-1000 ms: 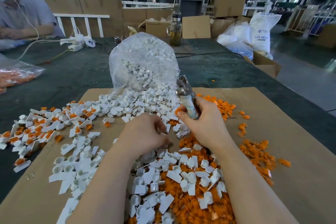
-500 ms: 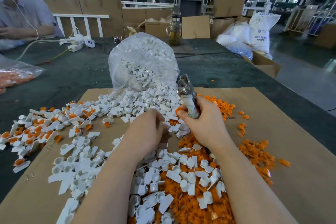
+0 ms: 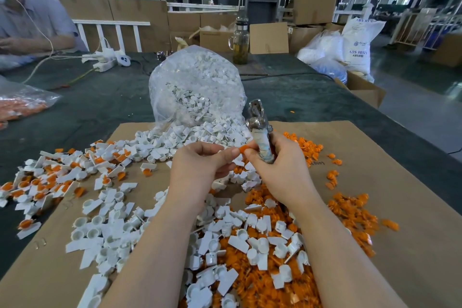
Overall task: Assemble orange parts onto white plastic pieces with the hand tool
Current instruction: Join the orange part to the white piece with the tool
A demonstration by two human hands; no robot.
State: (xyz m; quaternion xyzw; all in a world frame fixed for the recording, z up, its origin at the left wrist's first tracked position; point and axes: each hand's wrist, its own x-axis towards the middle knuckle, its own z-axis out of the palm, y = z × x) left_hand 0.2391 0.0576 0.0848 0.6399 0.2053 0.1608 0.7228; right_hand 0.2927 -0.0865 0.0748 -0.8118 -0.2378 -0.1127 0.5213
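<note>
Lifted from the pile, left hand [image 3: 200, 165] pinches a small orange plastic part [image 3: 243, 149]; right hand [image 3: 280, 167] grips the tape-wrapped metal hand tool [image 3: 261, 137]; most loose white plastic pieces [image 3: 250, 240] remain unassembled.

White plastic pieces [image 3: 260, 245] over orange parts [image 3: 355, 217], both on plain brown cardboard sheet [image 3: 400, 182]. Dark green table cover [image 3: 312, 102]. Clear bag [image 3: 197, 87] showing white. Hand tool [image 3: 260, 132]: shiny silver head, pale mottled wrap on handle. White sack [image 3: 357, 45], blue print. Second clear bag [image 3: 22, 105], orange inside.
</note>
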